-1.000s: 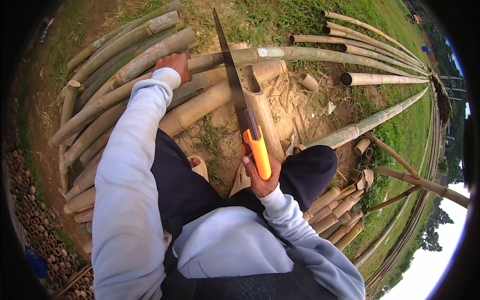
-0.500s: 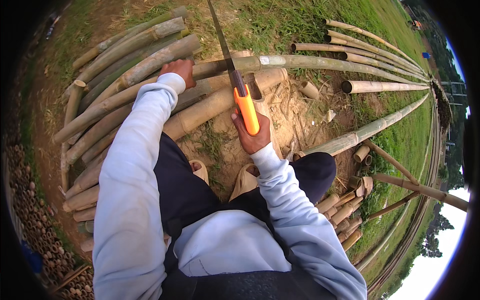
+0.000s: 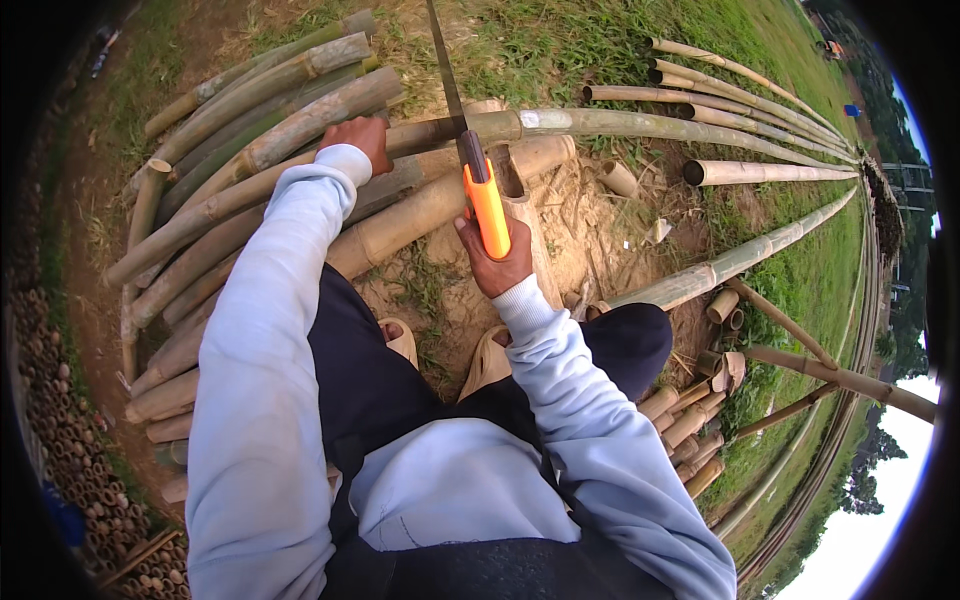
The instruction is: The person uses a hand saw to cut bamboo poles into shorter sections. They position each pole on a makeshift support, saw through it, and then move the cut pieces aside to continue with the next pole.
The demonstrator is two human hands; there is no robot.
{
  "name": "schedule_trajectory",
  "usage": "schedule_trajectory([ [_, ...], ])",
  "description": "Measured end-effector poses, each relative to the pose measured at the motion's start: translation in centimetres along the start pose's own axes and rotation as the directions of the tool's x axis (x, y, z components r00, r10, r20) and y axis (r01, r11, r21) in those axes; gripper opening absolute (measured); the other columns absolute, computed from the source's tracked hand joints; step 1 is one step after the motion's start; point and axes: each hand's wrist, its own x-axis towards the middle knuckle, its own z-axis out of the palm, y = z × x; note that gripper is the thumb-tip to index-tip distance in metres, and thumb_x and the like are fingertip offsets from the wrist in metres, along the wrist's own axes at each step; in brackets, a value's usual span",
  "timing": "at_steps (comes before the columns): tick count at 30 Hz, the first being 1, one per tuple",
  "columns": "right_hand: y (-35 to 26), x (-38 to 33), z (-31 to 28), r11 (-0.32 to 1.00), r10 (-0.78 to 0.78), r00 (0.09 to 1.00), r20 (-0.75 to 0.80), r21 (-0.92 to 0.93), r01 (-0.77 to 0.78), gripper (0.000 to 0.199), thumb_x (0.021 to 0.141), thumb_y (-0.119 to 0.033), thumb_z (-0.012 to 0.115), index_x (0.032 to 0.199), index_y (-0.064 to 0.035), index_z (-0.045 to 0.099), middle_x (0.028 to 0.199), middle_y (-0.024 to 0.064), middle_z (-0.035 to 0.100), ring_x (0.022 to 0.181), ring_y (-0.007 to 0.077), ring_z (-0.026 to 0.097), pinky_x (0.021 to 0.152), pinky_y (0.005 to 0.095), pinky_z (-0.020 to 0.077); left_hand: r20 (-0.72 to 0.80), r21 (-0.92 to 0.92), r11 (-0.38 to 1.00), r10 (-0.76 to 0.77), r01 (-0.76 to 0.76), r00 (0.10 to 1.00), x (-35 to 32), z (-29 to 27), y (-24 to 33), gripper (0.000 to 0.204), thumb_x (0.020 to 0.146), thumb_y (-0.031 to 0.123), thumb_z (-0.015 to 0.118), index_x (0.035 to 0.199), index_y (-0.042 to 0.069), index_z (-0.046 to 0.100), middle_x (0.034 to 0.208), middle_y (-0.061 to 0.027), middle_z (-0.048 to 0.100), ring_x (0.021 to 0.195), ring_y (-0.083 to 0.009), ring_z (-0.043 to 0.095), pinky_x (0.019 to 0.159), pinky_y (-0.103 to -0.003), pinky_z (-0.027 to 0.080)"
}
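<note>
Hands (image 3: pixel 494 260), two, hold one saw (image 3: pixel 472 158), one bamboo pole (image 3: pixel 580 122).

At upper centre, the right grip (image 3: pixel 499 272) holds an orange-handled saw (image 3: pixel 487 212) across a long bamboo pole (image 3: pixel 600 122); further left, the left grip (image 3: pixel 362 140) clasps that pole; short bamboo pieces (image 3: pixel 685 427) lie lower right.

- Pale blue sweatshirt (image 3: pixel 450 485), thin dark lines on its front
- Long creased sleeves (image 3: pixel 260 380) with ribbed cuffs (image 3: pixel 523 302)
- Black straps (image 3: pixel 343 500)
- Dark trousers (image 3: pixel 365 370)
- Tan open-toed sandals (image 3: pixel 484 370)
- Left hand (image 3: pixel 361 141) and right hand (image 3: pixel 497 258) bare
</note>
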Motion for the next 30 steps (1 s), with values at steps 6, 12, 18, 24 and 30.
schedule_trajectory([
  [6, -2.5, -17.1, -6.8, 0.968, 0.251, 0.963, 0.1, 0.005, -0.253, 0.015, 0.094, -0.005, 0.068, 0.106, 0.0043, 0.067, 0.071, 0.0033, 0.059, 0.064, 0.0103, 0.056, 0.064, 0.0266, 0.0469, 0.007, 0.01, 1.0, -0.023, 0.023, 1.0, -0.5, 0.8, -1.1, 0.031, 0.077, 0.021, 0.077, 0.103, 0.006, 0.072, 0.109, -0.0211, 0.074, 0.105, -0.038, 0.07, 0.096, -0.046, 0.054],
  [12, 0.8, -7.4, -3.5, 0.967, 0.245, 0.968, 0.05, 0.058, -0.247, 0.021, 0.093, -0.013, 0.073, 0.083, 0.0023, 0.065, 0.062, 0.0037, 0.055, 0.058, 0.0118, 0.05, 0.056, 0.0306, 0.0433, 0.007, -0.012, 1.0, 0.0, 0.0, 1.0, -0.3, 0.6, 0.1, 0.033, 0.077, 0.021, 0.077, 0.107, 0.006, 0.072, 0.109, -0.021, 0.073, 0.106, -0.0379, 0.07, 0.096, -0.047, 0.054],
  [18, -0.1, -3.1, -1.3, 0.98, 0.178, 0.984, 0.019, 0.087, -0.179, 0.021, 0.093, -0.015, 0.074, 0.085, 0.0021, 0.063, 0.064, 0.0034, 0.055, 0.06, 0.0104, 0.049, 0.057, 0.0305, 0.0428, -0.074, 0.004, 1.0, 0.008, -0.008, 0.997, -0.9, 1.3, -0.4, 0.038, 0.078, 0.023, 0.076, 0.113, 0.007, 0.072, 0.111, -0.0207, 0.073, 0.108, -0.0371, 0.07, 0.097, -0.047, 0.053],
  [24, -3.2, -19.1, -7.6, 0.974, 0.204, 0.97, 0.128, -0.123, -0.189, 0.006, 0.091, -0.003, 0.07, 0.092, 0.0016, 0.066, 0.066, 0.0045, 0.058, 0.059, 0.0115, 0.054, 0.057, 0.0289, 0.0444, 0.013, 0.014, 0.999, -0.043, 0.042, 0.999, -0.1, 1.4, -1.3, 0.051, 0.076, 0.025, 0.078, 0.124, 0.013, 0.069, 0.112, -0.019, 0.073, 0.111, -0.0366, 0.068, 0.1, -0.047, 0.051],
  [30, 0.8, -2.1, -1.5, 0.989, 0.108, 0.994, 0.033, 0.1, -0.111, 0.02, 0.096, -0.015, 0.071, 0.088, 0.0021, 0.063, 0.064, -0.0012, 0.053, 0.06, 0.0065, 0.047, 0.055, 0.0277, 0.0408, -0.045, 0.009, 1.0, -0.004, 0.004, 0.999, 0.1, 0.7, 0.2, 0.035, 0.077, 0.021, 0.075, 0.109, 0.008, 0.073, 0.111, -0.02, 0.073, 0.107, -0.0367, 0.07, 0.096, -0.047, 0.054],
])
